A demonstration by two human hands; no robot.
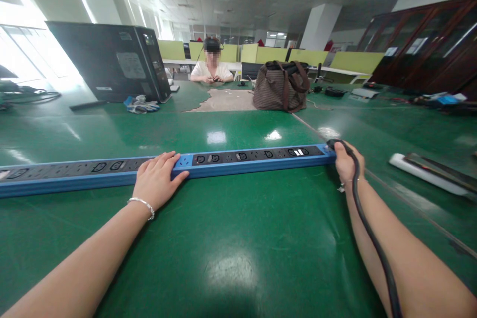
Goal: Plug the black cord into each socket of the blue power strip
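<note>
A long blue and black power strip [257,159] lies across the green table, running past the left edge of view. Outlets line its top face. My left hand [158,174] is laid over its middle, fingers across the top and thumb against the near side, gripping it. At the strip's right end, my right hand [347,163] is closed around the plug end of a black power cord [357,194]. The plug is against the strip's end; whether it is seated I cannot tell. From there the cord loops over my wrist and runs down along my forearm.
A black computer case [112,62] and blue-white gloves [141,104] are at the back left. A brown bag [281,87] stands at the far side, near a person [211,67] seated opposite. A white and black bar-shaped object [428,174] lies at right.
</note>
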